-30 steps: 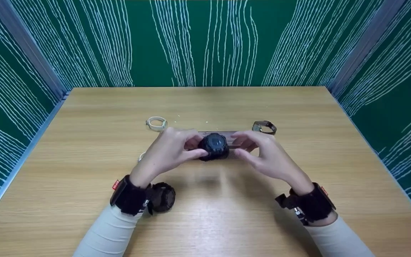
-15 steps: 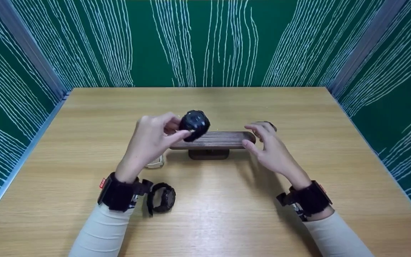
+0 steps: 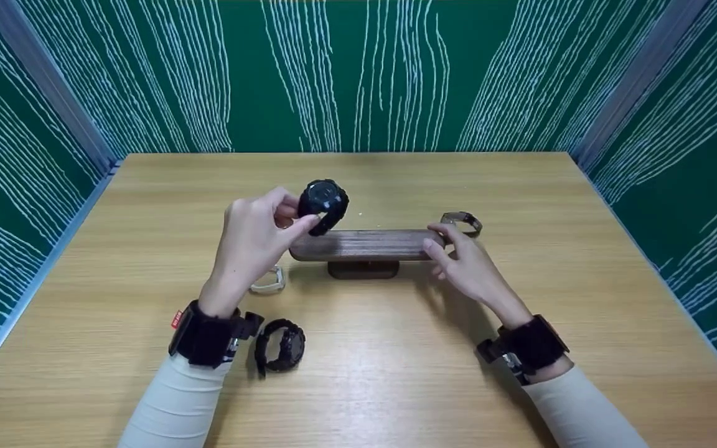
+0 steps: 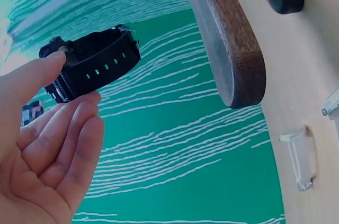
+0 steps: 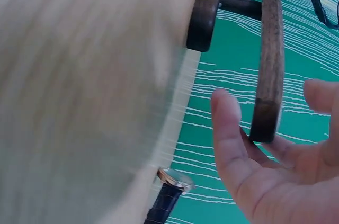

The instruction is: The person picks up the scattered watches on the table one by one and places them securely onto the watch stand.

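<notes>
My left hand [image 3: 249,246] pinches a black digital-style watch [image 3: 324,202] by its strap between thumb and fingers, raised above the left end of a dark wooden watch stand [image 3: 365,244]. The watch's looped, holed strap shows in the left wrist view. At the stand's right end is my right hand [image 3: 473,267], its fingers loosely bent around the end of the bar. In the right wrist view the thumb [image 5: 320,96] stands apart from the wood; whether a finger touches it, I cannot tell. A dark-strapped watch [image 3: 463,223] lies just behind that hand.
Another black watch [image 3: 282,345] lies on the table [image 3: 396,386] near my left wrist. A pale watch [image 3: 268,281] sits left of the stand's base [image 3: 363,269], partly behind my left hand. Green walls [image 3: 358,74] with white streaks enclose the table's back and sides.
The left hand has carried the black watch from in front of the stand's middle up and to the left. The right hand has shifted slightly right, to the stand's right end.
</notes>
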A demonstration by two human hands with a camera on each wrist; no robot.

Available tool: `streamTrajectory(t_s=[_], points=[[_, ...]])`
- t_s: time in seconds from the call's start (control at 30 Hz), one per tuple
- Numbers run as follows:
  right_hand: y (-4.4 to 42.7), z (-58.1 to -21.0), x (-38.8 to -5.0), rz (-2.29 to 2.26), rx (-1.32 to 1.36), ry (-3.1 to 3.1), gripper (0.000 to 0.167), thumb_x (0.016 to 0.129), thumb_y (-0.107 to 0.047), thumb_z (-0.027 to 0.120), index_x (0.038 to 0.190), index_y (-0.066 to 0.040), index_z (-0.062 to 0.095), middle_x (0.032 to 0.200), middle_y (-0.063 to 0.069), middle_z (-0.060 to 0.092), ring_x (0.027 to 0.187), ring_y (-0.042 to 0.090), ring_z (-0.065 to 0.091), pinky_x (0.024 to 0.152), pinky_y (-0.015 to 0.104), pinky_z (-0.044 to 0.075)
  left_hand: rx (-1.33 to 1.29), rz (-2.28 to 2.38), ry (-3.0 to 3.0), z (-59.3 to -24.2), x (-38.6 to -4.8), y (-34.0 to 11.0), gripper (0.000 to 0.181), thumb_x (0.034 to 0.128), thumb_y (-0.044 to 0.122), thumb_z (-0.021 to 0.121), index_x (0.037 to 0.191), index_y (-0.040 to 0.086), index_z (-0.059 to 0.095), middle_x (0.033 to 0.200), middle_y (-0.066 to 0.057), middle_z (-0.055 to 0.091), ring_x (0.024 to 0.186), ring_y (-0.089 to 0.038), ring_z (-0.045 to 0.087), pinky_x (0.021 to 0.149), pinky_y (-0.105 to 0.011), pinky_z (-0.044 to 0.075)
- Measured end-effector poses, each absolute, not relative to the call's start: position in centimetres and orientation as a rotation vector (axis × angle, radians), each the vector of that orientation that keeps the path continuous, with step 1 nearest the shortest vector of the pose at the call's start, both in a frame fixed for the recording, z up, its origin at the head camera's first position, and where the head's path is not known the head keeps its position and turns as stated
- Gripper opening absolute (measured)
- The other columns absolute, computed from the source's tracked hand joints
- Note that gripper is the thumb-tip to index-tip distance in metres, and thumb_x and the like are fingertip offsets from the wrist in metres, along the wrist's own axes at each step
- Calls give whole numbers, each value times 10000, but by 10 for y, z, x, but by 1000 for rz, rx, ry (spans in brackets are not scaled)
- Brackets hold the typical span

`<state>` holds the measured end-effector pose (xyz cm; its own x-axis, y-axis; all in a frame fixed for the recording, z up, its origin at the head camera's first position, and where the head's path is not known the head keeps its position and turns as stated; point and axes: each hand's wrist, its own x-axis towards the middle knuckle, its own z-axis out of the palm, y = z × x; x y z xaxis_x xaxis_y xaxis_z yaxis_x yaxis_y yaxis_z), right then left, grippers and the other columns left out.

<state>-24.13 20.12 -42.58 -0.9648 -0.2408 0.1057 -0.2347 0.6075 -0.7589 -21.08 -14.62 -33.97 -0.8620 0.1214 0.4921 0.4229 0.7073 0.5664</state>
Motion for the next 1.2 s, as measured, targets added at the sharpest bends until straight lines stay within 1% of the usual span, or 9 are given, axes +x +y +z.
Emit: streamTrajectory(t_s=[0.1, 0.2, 0.43, 0.53, 0.63, 0.77, 0.97, 1.07, 1.2], points=[[200, -430, -243, -1350, -378, 2788, 583, 1107, -449, 552, 1564, -94, 480, 1249, 262, 702, 747, 290, 760, 694, 377, 610, -419, -976, -2494, -340, -211, -146, 266, 926, 293, 856, 1017, 63, 759, 909, -30, 803, 766, -157, 733, 732, -334, 588], [200, -432, -244, -1369, -329, 2769, 591, 1103, -464, 554, 1567, -106, 480, 1234, 277, 702, 705, 269, 754, 688, 409, 616, -419, -981, -2502, -340, -211, -145, 267, 928, 293, 854, 1017, 62, 757, 912, -31, 803, 771, -156, 736, 736, -329, 591], [201, -426, -247, -1343, -278, 2713, 640, 1094, -486, 562, 1573, -75, 456, 1062, 264, 742, 696, 264, 757, 785, 376, 601, -403, -984, -2497, -339, -211, -146, 263, 921, 292, 860, 1015, 69, 757, 907, -27, 805, 771, -154, 735, 742, -331, 578], [201, -422, -251, -1334, -278, 2666, 643, 1089, -494, 568, 1555, -61, 468, 1030, 275, 743, 687, 255, 751, 792, 361, 596, -409, -983, -2492, -340, -211, -146, 262, 923, 294, 858, 1011, 69, 756, 907, -26, 806, 770, -154, 733, 744, -331, 572], [201, -419, -255, -1342, -284, 2604, 631, 1081, -501, 581, 1525, -62, 491, 1082, 286, 724, 685, 242, 739, 748, 369, 604, -411, -978, -2493, -340, -211, -146, 265, 925, 297, 857, 1006, 66, 755, 907, -32, 805, 769, -161, 730, 744, -333, 572], [200, -415, -259, -1381, -268, 2515, 630, 1064, -498, 617, 1514, -71, 505, 1223, 278, 659, 696, 221, 722, 697, 376, 616, -396, -974, -2499, -341, -211, -147, 272, 919, 297, 862, 1000, 61, 755, 910, -42, 804, 771, -169, 731, 741, -338, 574], [194, -415, -263, -1437, -201, 2431, 617, 1045, -498, 653, 1501, -104, 523, 1326, 251, 563, 674, 181, 691, 627, 289, 580, -383, -985, -2503, -341, -212, -148, 271, 919, 303, 862, 999, 66, 756, 922, -46, 808, 796, -169, 755, 745, -348, 593], [192, -415, -264, -1423, -210, 2452, 584, 1037, -469, 679, 1478, -108, 552, 1321, 234, 576, 646, 167, 666, 598, 279, 562, -381, -982, -2505, -342, -212, -148, 274, 916, 302, 865, 1000, 64, 755, 926, -51, 809, 797, -171, 758, 743, -347, 598], [190, -414, -265, -1398, -220, 2486, 524, 1035, -402, 704, 1433, -82, 584, 1208, 215, 619, 592, 140, 614, 552, 276, 534, -379, -978, -2500, -343, -212, -148, 278, 915, 300, 866, 1002, 59, 755, 922, -56, 808, 790, -172, 753, 736, -345, 588]])
